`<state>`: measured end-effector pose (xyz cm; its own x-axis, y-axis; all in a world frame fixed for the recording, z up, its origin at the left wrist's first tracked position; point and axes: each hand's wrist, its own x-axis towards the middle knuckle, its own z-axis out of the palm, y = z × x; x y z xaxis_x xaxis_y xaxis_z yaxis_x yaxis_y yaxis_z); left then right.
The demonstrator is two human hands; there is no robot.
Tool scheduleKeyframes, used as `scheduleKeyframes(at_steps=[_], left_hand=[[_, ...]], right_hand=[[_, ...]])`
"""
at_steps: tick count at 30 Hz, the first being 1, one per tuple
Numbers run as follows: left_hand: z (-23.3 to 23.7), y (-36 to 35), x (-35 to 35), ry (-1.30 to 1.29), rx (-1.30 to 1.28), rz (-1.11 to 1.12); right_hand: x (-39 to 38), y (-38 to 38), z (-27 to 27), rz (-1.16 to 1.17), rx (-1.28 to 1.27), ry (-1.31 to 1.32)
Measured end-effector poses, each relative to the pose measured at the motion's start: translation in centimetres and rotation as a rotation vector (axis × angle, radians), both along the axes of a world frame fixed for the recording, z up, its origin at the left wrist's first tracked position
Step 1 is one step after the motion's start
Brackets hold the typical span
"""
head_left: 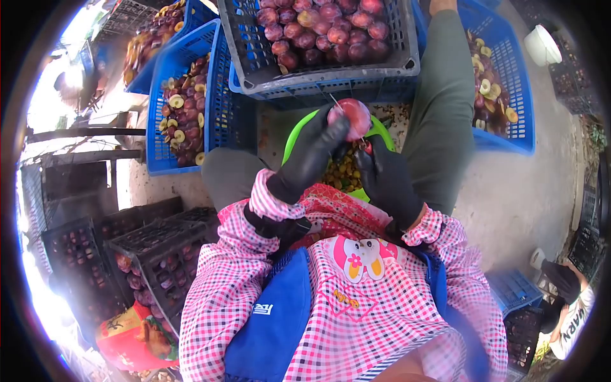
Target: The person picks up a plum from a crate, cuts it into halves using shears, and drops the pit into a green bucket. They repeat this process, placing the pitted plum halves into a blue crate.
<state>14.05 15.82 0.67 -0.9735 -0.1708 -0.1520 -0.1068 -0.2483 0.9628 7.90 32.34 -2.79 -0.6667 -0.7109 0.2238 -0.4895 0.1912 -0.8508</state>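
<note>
My left hand (312, 146), in a black glove, is closed around a red-purple plum (354, 120). My right hand (387, 175), gloved the same way, grips the red handle of a small knife (366, 146) just below the fruit. The thin blade runs up along the plum, its tip showing past the top left side. Under both hands stands a bright green basin (384, 130) with many plum pits (344, 173) in it. Beyond the plum, a black crate (318, 84) of whole plums (324, 32) rests on a blue crate (289, 99).
Blue crates of cut plums stand at left (153, 137) and right (522, 121). Black crates of plums (159, 267) are stacked at lower left, near a red bag (137, 340). A white bucket (542, 46) sits at upper right. Another person (576, 318) is at lower right.
</note>
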Motion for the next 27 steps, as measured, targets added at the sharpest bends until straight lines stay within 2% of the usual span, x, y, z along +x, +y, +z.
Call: scheduleKeyframes(at_steps=[1,3,4,6,7,9,10,12,13,15,16,18,19,21,22,24,25,27], left_hand=[[-0.3,0.4,-0.1,-0.002,0.003,0.001],[-0.7,1.1,-0.8,0.325,-0.499,0.239],[-0.5,0.7,-0.7,0.33,-0.505,0.239],[-0.1,0.0,0.4,-0.004,0.531,0.034],[0.0,0.2,0.5,-0.009,0.534,0.035],[0.5,0.3,0.5,0.049,-0.287,0.114],[0.0,0.3,0.3,0.052,-0.288,0.113],[-1.2,0.8,-0.2,0.293,-0.418,0.199],[-1.2,0.7,-0.4,0.297,-0.419,0.199],[-1.1,0.7,-0.3,0.094,0.431,0.134],[-1.3,0.5,-0.1,0.089,0.433,0.134],[-1.9,-0.2,0.0,0.084,-0.053,0.132],[-2.3,-0.4,0.1,0.085,-0.051,0.135],[-2.6,-0.9,-0.2,0.201,-0.564,0.161],[-2.7,-1.0,-0.2,0.203,-0.564,0.159],[-2.9,-1.3,-0.4,0.214,-0.565,0.144],[-3.2,-1.6,-0.7,0.214,-0.567,0.139],[-3.4,-1.5,-0.4,0.101,0.0,0.111]], right_hand=[[0.2,0.1,0.0,0.001,0.003,-0.002],[0.2,-0.1,0.4,0.004,-0.03,0.002],[0.0,-0.3,0.6,0.004,-0.036,0.006],[0.1,-0.3,0.5,-0.024,0.031,0.069],[0.3,-0.1,0.3,-0.024,0.034,0.064],[0.1,-0.2,-0.1,0.011,0.007,0.015],[0.1,-0.2,0.0,0.01,0.005,0.018],[0.1,-0.3,0.5,0.029,-0.072,-0.031],[-0.1,-0.4,0.6,0.029,-0.074,-0.027],[-0.4,-0.6,0.5,0.027,0.044,-0.118],[-0.1,-0.5,0.5,0.026,0.046,-0.122],[0.1,-0.4,0.7,0.004,-0.001,-0.159],[0.2,-0.4,0.4,0.007,0.002,-0.158],[0.3,-0.6,-0.2,0.084,-0.15,-0.675],[0.0,-0.4,-0.2,0.082,-0.151,-0.674],[-0.9,-0.3,0.1,0.093,0.089,-0.705],[-0.9,-0.1,1.0,0.09,0.085,-0.706],[-0.5,1.0,3.2,-0.109,-0.07,-0.373]])
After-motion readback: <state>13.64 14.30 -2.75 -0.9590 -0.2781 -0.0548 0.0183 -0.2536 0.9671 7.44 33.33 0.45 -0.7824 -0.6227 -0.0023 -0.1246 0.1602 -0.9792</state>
